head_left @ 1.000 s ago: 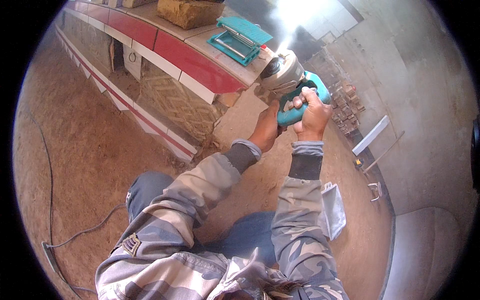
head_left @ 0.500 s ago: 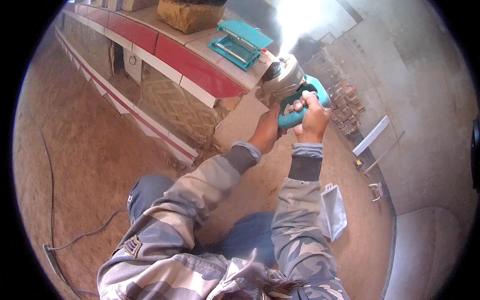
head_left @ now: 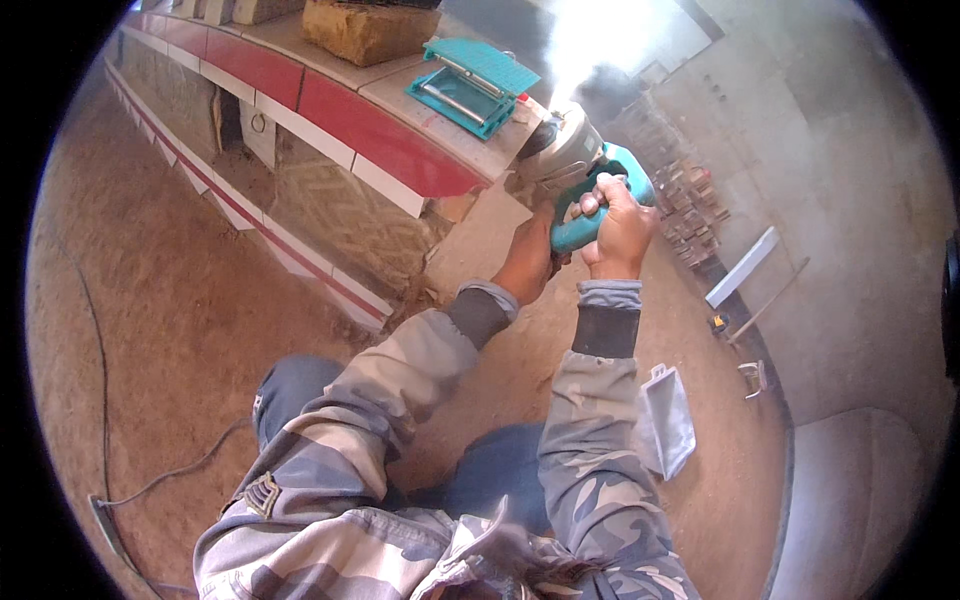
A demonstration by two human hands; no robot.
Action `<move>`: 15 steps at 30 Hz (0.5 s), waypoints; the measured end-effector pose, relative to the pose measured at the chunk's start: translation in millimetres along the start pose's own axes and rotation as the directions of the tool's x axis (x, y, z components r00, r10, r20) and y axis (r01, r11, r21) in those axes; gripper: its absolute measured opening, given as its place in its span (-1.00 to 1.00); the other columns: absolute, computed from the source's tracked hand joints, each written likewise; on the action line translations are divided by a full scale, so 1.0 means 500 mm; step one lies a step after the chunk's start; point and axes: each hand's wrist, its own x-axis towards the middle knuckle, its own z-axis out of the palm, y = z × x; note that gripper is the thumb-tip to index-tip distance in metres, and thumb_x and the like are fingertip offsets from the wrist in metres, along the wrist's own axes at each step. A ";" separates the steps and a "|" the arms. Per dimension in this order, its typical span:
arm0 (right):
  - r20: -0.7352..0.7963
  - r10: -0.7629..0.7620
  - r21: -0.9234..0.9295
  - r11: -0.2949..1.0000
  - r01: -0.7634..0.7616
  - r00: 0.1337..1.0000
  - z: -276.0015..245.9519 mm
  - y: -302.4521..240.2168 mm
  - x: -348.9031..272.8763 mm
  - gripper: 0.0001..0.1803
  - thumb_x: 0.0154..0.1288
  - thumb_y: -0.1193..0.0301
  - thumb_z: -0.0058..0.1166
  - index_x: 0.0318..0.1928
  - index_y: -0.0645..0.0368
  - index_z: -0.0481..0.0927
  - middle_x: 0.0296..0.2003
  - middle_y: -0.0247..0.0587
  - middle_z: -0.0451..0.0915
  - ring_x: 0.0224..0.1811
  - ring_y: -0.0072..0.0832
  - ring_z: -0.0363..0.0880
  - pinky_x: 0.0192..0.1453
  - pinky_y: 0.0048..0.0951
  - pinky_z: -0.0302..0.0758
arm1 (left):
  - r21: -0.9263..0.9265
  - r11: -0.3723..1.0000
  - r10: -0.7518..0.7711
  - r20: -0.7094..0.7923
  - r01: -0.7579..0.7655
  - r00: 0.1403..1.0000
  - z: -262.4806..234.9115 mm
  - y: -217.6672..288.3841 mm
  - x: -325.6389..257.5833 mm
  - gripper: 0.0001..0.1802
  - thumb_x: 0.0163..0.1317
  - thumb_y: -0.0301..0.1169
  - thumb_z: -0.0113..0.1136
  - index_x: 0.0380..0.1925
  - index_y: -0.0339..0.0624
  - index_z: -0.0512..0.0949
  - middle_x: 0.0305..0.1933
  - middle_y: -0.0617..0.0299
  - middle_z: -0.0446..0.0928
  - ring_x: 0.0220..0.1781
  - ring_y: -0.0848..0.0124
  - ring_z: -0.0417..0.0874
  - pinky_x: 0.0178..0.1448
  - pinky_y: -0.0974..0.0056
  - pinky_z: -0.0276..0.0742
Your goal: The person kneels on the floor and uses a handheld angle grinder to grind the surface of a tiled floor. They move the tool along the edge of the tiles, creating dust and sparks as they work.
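A power tool (head_left: 565, 148) with a pale grey housing and a teal loop handle is held at the right end of a tiled ledge (head_left: 390, 135). My right hand (head_left: 620, 228) is closed around the loop handle. My left hand (head_left: 526, 258) is closed on the tool's near left side, its fingers partly hidden by the tool. Pale dust or haze and bright glare show just beyond the housing, and the working end cannot be seen. A teal frame with a metal roller (head_left: 472, 88) rests on the ledge left of the tool.
A rough block (head_left: 368, 32) sits farther left on the ledge. Stacked bricks (head_left: 690, 205), a white bar (head_left: 742, 266) and a thin stick (head_left: 768, 300) lie to the right. Near my right forearm is a translucent tray (head_left: 667, 420). A cord (head_left: 104, 400) crosses the dirt floor at left.
Both hands and the tool sit slightly farther left and higher in the picture, and the ledge has shifted a little the same way. The grip looks the same.
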 end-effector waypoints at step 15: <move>-0.038 0.003 -0.014 1.000 -0.004 0.999 -0.002 -0.005 0.002 -0.84 0.22 0.57 0.05 -0.49 0.12 0.42 -0.59 -0.36 0.37 -0.61 -0.53 0.41 -0.50 -0.36 0.42 | -0.013 1.000 0.023 -0.048 -0.024 0.999 0.005 -0.015 0.016 -0.39 0.40 0.19 -0.23 -0.38 -0.15 0.46 -0.63 0.26 0.41 -0.69 0.50 0.36 -0.60 0.36 0.18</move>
